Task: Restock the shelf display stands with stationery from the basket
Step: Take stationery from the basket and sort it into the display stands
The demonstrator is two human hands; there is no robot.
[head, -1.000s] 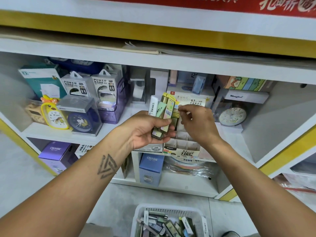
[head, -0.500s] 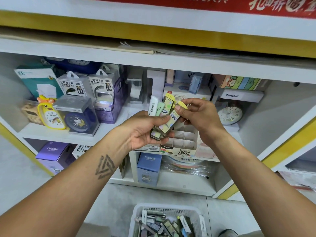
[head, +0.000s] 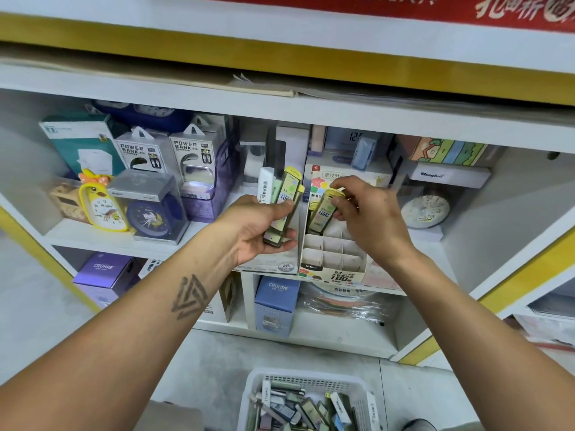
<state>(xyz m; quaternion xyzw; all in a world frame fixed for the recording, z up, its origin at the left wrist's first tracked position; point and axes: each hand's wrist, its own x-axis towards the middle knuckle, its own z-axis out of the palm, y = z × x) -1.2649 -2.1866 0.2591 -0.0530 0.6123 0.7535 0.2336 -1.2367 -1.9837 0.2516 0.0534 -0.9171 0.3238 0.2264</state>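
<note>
Left hand (head: pixel 259 227) fingers gripping several lead cases (head: pixel 281 202), right hand (head: pixel 365 213) fingers pinching one lead case (head: pixel 323 213) over display stand (head: pixel 329 259), one basket (head: pixel 311 384) below

- A white shelf unit (head: pixel 280 113) with open cubbies fills the view, lit evenly.
- A yellow band (head: pixel 217 54) runs along its top, and yellow strips (head: pixel 525 278) edge the sloping side panels.
- A red banner (head: pixel 435 7) with white characters hangs above.
- The floor (head: pixel 217 368) below is pale grey.
</note>
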